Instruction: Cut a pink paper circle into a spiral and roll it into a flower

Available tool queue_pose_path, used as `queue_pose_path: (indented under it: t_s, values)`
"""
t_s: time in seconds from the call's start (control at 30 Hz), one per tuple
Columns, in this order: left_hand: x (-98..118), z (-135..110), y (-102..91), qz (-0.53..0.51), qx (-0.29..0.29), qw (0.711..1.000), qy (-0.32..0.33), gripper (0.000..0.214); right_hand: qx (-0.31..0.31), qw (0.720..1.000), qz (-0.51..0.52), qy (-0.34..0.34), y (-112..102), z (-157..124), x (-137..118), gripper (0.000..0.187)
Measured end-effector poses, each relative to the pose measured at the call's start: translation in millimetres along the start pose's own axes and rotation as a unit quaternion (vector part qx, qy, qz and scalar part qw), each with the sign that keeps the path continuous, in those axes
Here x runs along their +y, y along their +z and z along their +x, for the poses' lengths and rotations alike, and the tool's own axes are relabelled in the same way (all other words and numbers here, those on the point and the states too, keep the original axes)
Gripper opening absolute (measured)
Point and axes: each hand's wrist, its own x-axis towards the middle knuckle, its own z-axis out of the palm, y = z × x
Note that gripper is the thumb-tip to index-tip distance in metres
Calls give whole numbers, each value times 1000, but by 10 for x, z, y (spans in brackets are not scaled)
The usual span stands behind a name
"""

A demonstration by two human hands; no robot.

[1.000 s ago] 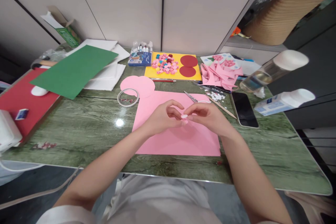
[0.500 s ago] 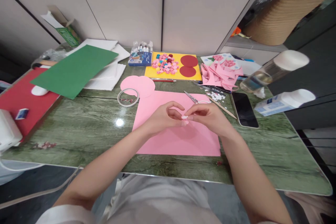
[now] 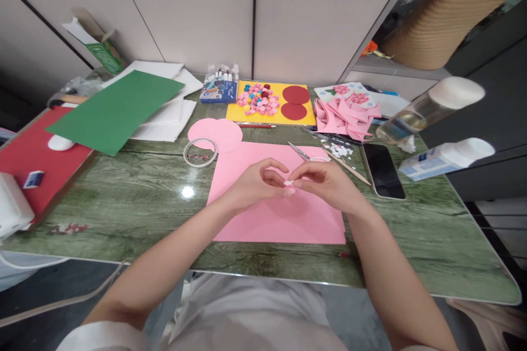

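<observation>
Green wood-grain tabletop (image 3: 123,197) carries craft clutter. Well left of the pinch lies a green paper sheet (image 3: 115,107), and nearer on that side a tape ring (image 3: 200,152). At the centre the left hand (image 3: 253,185) and the right hand (image 3: 329,184) meet fingertip to fingertip, both closed on one small pale piece (image 3: 289,182), held just above the pink paper sheet (image 3: 280,222). Scissors (image 3: 300,151) lie just beyond the pinch. To its right are a wooden stick (image 3: 349,166), then a phone (image 3: 382,171), dark screen up.
</observation>
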Motion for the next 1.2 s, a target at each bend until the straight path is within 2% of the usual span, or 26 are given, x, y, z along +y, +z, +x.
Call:
queue_pose_path:
  t_s: [0.2,0.47,0.9,1.2]
  values:
    - [13,-6,6,-6,1,1000,-2,35,-10,1000,-8,18,-27,-12,-18,18]
    - [-7,-5,-4,18,-3,1000,12,36,-11,997,-81,12,-18,-1,16,14]
    - [5,36,-71,-74,-34,996,-48,39,-5,972,-209,-106,-16,-16,21,18]
    - [2,36,-102,-103,-68,990,-60,37,6,964,-227,-136,6,-25,12,17]
